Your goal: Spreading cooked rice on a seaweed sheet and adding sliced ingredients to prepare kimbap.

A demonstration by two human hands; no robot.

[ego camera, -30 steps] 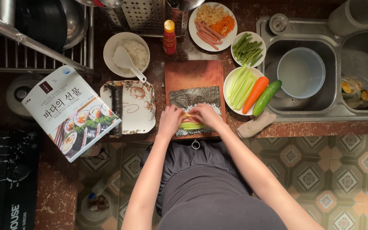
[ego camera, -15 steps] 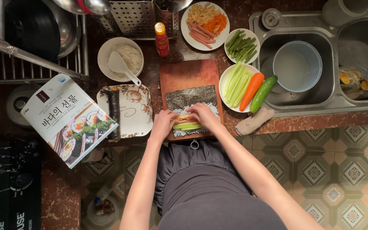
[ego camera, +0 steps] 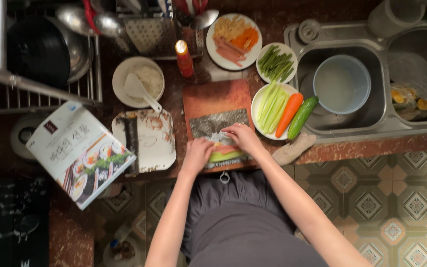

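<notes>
**Rolling seaweed and fillings on the board**

Pressing down on the near edge of the seaweed sheet (ego camera: 219,124) with both hands, fingers curled over the strips of filling (ego camera: 227,153) lying across it. Left hand (ego camera: 197,154) sitting on the left end of the roll, right hand (ego camera: 243,137) on the right end, a little farther up the sheet; both bent and gripping, not flat. Lying on the reddish cutting board (ego camera: 213,96) at the front edge of the counter, just ahead of the body.

Compared with a second ago: hands resting a touch farther apart, the left one lower and nearer the counter edge, more of the green and orange filling showing between them. Sheet staying in the same spot on the board. View shifting slightly, nothing else on the counter moving.

Around the board: standing just behind it, a small red bottle (ego camera: 184,58). Sitting to the left, a patterned square plate (ego camera: 150,143) with a dark roll along its left side, and a bowl of rice (ego camera: 138,81) with a white spoon. Leaning at the far left, a seaweed package (ego camera: 77,151). Touching the board's right edge, a plate of cut green sticks (ego camera: 269,106) with a carrot (ego camera: 289,114) and a cucumber (ego camera: 302,117). Farther back, a plate of ham and shredded orange bits (ego camera: 233,35) and a small dish of greens (ego camera: 276,62). Resting in the sink (ego camera: 371,126), a pale bowl (ego camera: 341,84).
</notes>
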